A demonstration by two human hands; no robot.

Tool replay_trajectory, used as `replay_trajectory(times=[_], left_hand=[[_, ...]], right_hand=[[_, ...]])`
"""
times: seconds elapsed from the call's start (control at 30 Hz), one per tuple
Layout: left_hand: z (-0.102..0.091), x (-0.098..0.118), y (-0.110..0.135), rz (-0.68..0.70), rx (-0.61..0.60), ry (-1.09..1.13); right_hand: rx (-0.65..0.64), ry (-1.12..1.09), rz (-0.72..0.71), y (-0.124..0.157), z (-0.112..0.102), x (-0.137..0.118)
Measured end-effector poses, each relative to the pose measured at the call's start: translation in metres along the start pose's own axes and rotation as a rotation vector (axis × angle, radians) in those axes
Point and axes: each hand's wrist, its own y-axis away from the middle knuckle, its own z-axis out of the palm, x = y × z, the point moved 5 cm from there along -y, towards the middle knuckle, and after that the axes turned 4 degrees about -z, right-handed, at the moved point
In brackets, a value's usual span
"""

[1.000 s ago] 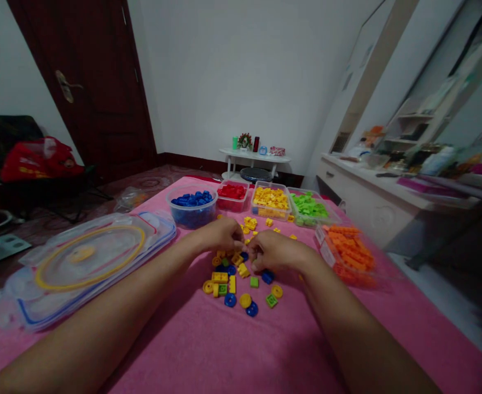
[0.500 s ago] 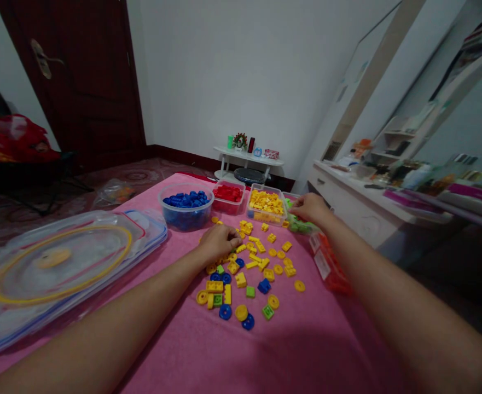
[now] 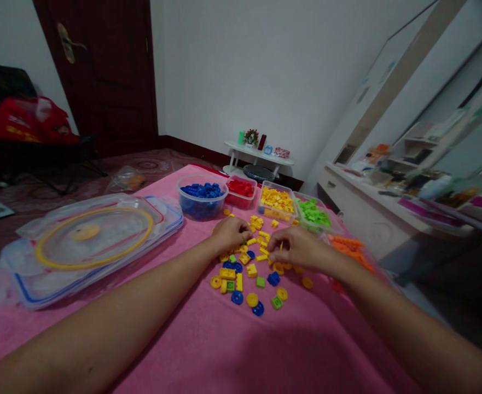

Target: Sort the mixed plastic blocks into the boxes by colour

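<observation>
A scatter of small yellow, blue and green toy bricks [image 3: 247, 273] lies on a pink cloth [image 3: 224, 339]. My left hand [image 3: 230, 232] rests curled on the far left edge of the scatter, fingertips pinched among yellow pieces. Opposite it, my right hand [image 3: 296, 249] lies over the right side of the scatter with its fingers bent down onto the bricks. What either hand holds is hidden under the fingers.
Behind the scatter stand a round tub of blue bricks [image 3: 202, 198] and boxes of red [image 3: 241, 191], yellow [image 3: 277, 201], green [image 3: 313, 213] and orange bricks [image 3: 349, 249]. Stacked clear lids [image 3: 88, 241] lie at left. A white desk [image 3: 372, 208] stands on the right.
My right hand has come back from the green box to the loose bricks. The left hand stayed at the scatter's edge. The camera has shifted slightly.
</observation>
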Motion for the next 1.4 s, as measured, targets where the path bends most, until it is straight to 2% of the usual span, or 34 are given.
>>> replay_trajectory(times=[0.1, 0.23, 0.33, 0.5, 0.73, 0.9, 1.03, 1.2, 1.23, 1.33, 1.4], left_hand=[[-0.001, 0.001, 0.001, 0.014, 0.01, -0.001], [-0.003, 0.004, 0.003, 0.028, 0.032, -0.02], [-0.003, 0.004, 0.004, 0.027, 0.041, -0.021], [-0.003, 0.004, 0.004, 0.04, 0.036, -0.026], [-0.004, 0.004, 0.002, 0.064, 0.045, -0.001], [-0.006, 0.004, 0.003, 0.063, 0.099, 0.018], [-0.011, 0.004, -0.002, 0.022, 0.06, 0.274], [-0.027, 0.014, -0.003, -0.095, -0.014, 0.606], [-0.026, 0.018, -0.002, -0.137, -0.077, 0.702], [-0.014, 0.033, 0.006, -0.269, -0.365, 1.061], [-0.01, 0.04, 0.009, -0.322, -0.474, 1.246]], right_hand=[[-0.1, 0.07, -0.02, 0.022, 0.031, -0.015], [-0.029, 0.124, 0.016, 0.034, 0.047, -0.01], [0.038, 0.142, 0.032, 0.028, 0.043, -0.01], [0.179, 0.171, 0.04, 0.001, 0.031, -0.021], [0.086, 0.344, 0.137, -0.025, 0.04, -0.031], [0.103, 0.235, 0.164, -0.032, 0.032, -0.02], [0.302, 0.073, 0.167, -0.032, 0.02, -0.002], [0.627, -0.072, 0.045, -0.024, 0.004, -0.001], [0.681, -0.096, 0.007, -0.022, 0.001, -0.004], [0.773, -0.154, -0.1, -0.019, -0.005, -0.014], [0.813, -0.169, -0.119, -0.017, -0.008, -0.019]])
